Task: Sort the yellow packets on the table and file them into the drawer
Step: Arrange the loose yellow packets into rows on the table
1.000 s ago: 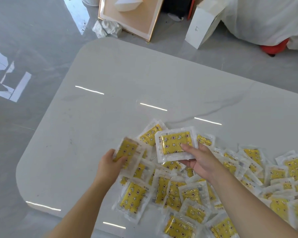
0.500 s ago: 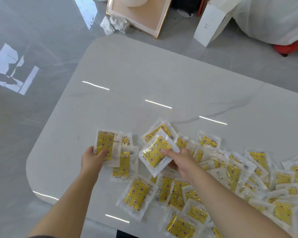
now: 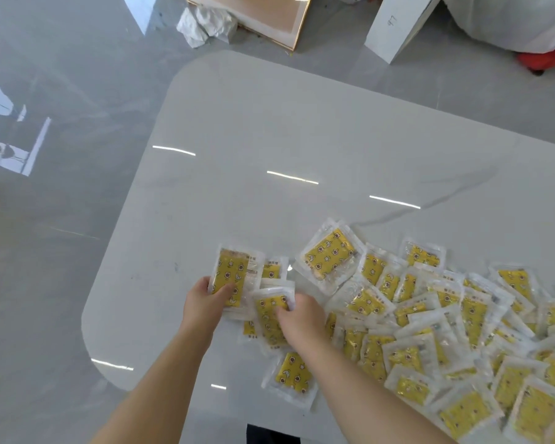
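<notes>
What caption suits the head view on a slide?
Left hand holds a yellow packet stack; right hand grips another packet beside the pile.

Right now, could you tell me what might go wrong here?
The glossy stack the left hand grips by one end could slip and fan out as the right hand adds another packet. The right forearm lies beside a lone packet near the table edge and might sweep it off.
</notes>
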`<state>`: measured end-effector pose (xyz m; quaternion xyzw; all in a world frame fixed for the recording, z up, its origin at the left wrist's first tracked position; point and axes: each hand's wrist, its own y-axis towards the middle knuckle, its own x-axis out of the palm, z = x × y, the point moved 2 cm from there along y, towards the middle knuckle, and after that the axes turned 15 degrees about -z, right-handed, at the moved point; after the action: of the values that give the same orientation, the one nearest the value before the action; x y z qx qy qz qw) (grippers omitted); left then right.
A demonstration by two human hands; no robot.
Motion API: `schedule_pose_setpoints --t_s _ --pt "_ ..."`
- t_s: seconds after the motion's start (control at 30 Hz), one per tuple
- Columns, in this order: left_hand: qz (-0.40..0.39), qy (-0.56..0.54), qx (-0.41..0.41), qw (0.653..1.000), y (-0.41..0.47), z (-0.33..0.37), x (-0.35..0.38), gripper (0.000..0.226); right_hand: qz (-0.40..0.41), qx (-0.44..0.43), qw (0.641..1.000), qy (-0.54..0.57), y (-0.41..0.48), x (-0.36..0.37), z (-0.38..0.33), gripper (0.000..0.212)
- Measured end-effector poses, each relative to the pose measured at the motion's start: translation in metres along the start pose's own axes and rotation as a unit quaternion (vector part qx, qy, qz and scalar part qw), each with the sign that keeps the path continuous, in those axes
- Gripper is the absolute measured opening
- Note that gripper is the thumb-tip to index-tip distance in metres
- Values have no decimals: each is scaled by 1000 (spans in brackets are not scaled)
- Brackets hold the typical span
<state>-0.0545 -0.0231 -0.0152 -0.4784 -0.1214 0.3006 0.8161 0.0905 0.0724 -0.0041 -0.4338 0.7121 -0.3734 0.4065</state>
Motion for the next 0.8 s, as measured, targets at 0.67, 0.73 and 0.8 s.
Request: schedule_pose_setpoints --t_s 0.67,0.73,0.8 --pt "40 126 34 991 -4 48 34 17 -5 -72 978 194 -14 -122 5 10" --pt "36 131 50 989 -9 64 27 21 -8 -77 971 226 -8 -136 -3 12" --pt "30 139 66 988 -11 84 19 21 -6 -88 968 236 0 -148 -17 12"
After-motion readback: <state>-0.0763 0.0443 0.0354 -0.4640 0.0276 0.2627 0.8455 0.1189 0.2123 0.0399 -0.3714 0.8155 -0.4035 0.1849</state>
